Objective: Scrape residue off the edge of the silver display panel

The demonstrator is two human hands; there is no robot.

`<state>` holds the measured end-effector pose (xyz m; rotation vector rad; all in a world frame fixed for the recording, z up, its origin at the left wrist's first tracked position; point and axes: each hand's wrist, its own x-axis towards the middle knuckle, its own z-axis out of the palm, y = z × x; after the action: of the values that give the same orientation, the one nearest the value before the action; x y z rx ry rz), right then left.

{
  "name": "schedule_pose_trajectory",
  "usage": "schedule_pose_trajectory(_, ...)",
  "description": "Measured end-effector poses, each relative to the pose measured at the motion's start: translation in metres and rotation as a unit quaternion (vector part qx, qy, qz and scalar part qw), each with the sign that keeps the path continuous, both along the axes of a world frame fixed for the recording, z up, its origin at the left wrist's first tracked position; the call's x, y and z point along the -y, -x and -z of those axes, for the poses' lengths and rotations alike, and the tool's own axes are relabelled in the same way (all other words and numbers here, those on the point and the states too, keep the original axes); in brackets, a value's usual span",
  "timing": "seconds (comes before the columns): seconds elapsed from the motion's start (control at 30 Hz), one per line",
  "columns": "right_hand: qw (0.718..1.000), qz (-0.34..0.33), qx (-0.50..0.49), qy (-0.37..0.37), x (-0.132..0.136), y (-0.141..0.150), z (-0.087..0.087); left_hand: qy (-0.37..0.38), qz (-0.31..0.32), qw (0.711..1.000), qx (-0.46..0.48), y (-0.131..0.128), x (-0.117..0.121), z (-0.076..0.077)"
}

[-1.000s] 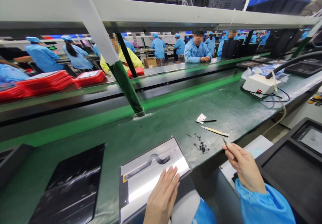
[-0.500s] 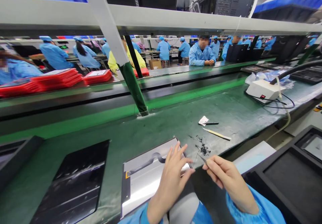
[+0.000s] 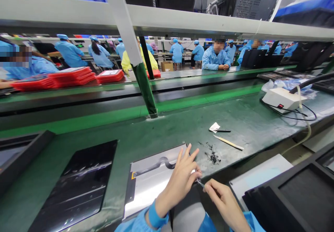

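Observation:
My left hand point(image 3: 180, 180) lies over the right side of a silver-backed display panel point(image 3: 151, 186), several fingers spread, its thumb and index finger close together at the panel's right edge. A dark curved ribbon cable point(image 3: 153, 165) runs across the panel's back. In my right hand point(image 3: 221, 199) is a thin, pointed metal tool point(image 3: 200, 183), pinched between thumb and fingers. Its tip meets the panel edge beside my left fingertips; the exact contact is hidden. Black scraps point(image 3: 214, 158) lie just beyond my hands.
A glossy black panel point(image 3: 86, 180) lies left on the green bench point(image 3: 177, 127). Farther off are a light-handled blade point(image 3: 229, 142), a black stick with white paper point(image 3: 215, 127) and a white lamp base point(image 3: 281, 98). Black trays point(image 3: 300, 190) stand right; a post point(image 3: 146, 89) rises ahead.
My right hand has moved left and down, bringing the tool's tip to the panel edge. My left thumb and index finger have drawn together. The view has shifted slightly left.

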<state>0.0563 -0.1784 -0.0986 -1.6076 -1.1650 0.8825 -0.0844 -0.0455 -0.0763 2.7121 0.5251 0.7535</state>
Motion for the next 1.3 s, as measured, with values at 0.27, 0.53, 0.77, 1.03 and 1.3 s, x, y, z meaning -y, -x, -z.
schedule_pose_trajectory(0.27, 0.958, 0.040, -0.276, 0.070, -0.008, 0.009, 0.030, -0.077, -0.063, 0.995, 0.004, 0.014, 0.019, 0.019)
schedule_pose_trajectory(0.53, 0.981, 0.024, -0.191, 0.015, 0.002, 0.013, 0.016, -0.064, -0.006, 0.997, -0.041, -0.007, 0.007, -0.005)
schedule_pose_trajectory(0.77, 0.949, 0.065, -0.302, 0.054, -0.004, 0.022, 0.035, -0.075, -0.059, 0.995, -0.018, 0.011, 0.019, 0.013)
schedule_pose_trajectory(1.03, 0.995, 0.041, -0.093, -0.006, 0.003, 0.015, 0.019, -0.049, 0.000, 0.997, -0.054, -0.005, 0.007, -0.004)
schedule_pose_trajectory(1.3, 0.966, 0.098, -0.239, 0.004, -0.005, 0.027, 0.043, -0.056, -0.057, 0.997, -0.011, 0.015, 0.026, 0.018)
